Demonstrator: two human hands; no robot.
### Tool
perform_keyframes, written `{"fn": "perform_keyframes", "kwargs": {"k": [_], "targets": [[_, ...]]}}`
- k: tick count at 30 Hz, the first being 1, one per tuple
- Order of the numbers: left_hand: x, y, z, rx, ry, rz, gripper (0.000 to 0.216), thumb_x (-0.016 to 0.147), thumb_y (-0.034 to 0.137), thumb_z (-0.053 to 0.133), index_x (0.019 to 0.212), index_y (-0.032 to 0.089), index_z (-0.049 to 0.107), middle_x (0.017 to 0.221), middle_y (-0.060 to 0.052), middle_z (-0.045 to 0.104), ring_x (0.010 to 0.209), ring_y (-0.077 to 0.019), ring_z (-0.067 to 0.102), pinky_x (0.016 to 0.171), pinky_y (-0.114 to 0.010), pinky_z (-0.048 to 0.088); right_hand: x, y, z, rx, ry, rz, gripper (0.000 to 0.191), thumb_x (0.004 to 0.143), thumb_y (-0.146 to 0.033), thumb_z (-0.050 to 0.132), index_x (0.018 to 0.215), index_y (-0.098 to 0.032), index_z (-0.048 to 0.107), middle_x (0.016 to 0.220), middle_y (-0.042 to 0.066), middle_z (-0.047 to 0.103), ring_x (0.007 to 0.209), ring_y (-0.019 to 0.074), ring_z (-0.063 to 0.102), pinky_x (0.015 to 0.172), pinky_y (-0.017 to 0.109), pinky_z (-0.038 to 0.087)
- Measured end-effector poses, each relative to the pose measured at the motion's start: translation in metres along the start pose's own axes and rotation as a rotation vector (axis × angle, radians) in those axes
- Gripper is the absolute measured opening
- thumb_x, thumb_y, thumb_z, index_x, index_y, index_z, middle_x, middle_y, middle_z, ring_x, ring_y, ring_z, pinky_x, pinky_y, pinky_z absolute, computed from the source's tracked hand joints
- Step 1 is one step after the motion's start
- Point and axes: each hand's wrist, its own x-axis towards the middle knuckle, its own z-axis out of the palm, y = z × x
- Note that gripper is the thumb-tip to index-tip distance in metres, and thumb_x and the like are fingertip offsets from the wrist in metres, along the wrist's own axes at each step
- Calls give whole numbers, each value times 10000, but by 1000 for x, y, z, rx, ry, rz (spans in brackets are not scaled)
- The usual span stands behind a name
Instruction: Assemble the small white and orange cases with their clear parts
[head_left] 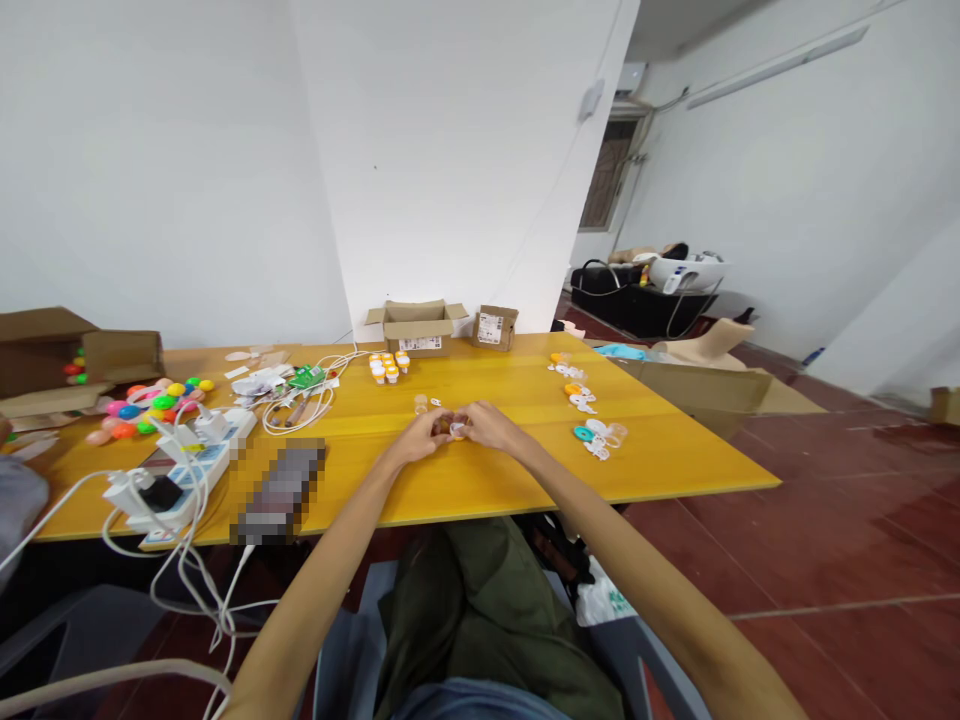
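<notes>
Both of my hands meet over the middle of the yellow table (480, 480). My left hand (425, 432) and my right hand (484, 424) are closed together round a small orange and white capsule (452, 429), fingertips touching it from either side. A small clear capsule half (421, 403) lies just beyond my hands. A cluster of orange-capped capsules (389, 366) stands further back. White, orange and teal capsule pieces (596, 435) lie to my right.
Two open cardboard boxes (417, 327) stand at the table's far edge. Colourful balls (154, 402) and a brown box (45, 358) sit at the left. A white power strip (187, 470) with cables and a blurred dark device (277, 490) lie near the front left edge.
</notes>
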Motion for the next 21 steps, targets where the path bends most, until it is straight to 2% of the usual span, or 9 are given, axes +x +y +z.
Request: {"fn": "perform_keyframes", "kwargs": {"k": [5, 13, 21], "targets": [[0, -4, 0, 16, 7, 1, 259, 802, 159, 665, 1060, 172, 650, 766, 14, 591, 644, -120, 487, 640, -255, 427, -2, 5, 0, 40, -21, -30, 161, 815, -171, 665, 906, -219, 789, 882, 20, 798, 816, 195, 716, 731, 236, 486], [2, -10, 0, 42, 6, 17, 264, 808, 214, 689, 1066, 172, 657, 847, -14, 638, 677, -126, 500, 667, -262, 448, -1, 6, 2, 39, -2, -9, 189, 797, -165, 688, 949, -210, 790, 942, 55, 798, 853, 215, 721, 744, 250, 484], [1, -9, 0, 4, -5, 1, 258, 811, 205, 681, 1066, 170, 663, 746, 17, 582, 649, -128, 496, 656, -266, 448, -1, 8, 4, 71, -7, -6, 176, 815, -166, 675, 948, -207, 782, 940, 55, 798, 851, 210, 723, 744, 248, 488]]}}
